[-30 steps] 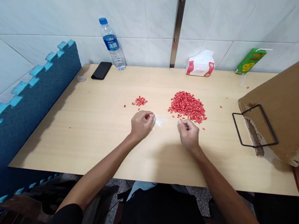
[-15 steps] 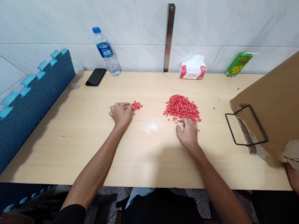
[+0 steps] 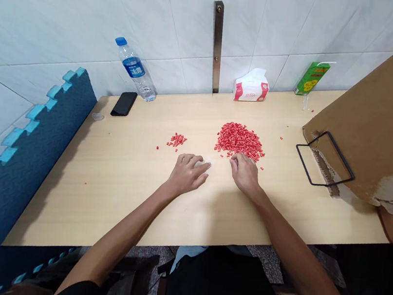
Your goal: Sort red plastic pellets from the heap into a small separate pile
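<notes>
- Both forearms come up over the near edge of the desk [image 3: 108,193], with a broad stretch of bare wood on either side of them.
- Left hand [image 3: 187,173] rests palm down, its fingers [image 3: 199,164] spread loosely and flat on the wood, gripping nothing that shows.
- Right hand [image 3: 245,173] sits just beside it, fingers [image 3: 236,159] curled at the near rim of the big red pile [image 3: 240,140]; whether a pellet is pinched there, too small to tell.
- Just beyond the left fingers and slightly outward lies the small red pile [image 3: 177,139], apart from the hand, with stray pellets around it.
- Wide open wood runs from the left fingers out to the blue foam mat [image 3: 34,143] standing along that desk edge.
- Out past the right fingers, a black wire frame [image 3: 323,159] lies under a leaning cardboard sheet [image 3: 381,121], closing off that side.
- Far beyond the fingers, along the tiled wall: phone [image 3: 123,103], water bottle [image 3: 134,68], tissue pack [image 3: 251,87], green carton [image 3: 312,77].
</notes>
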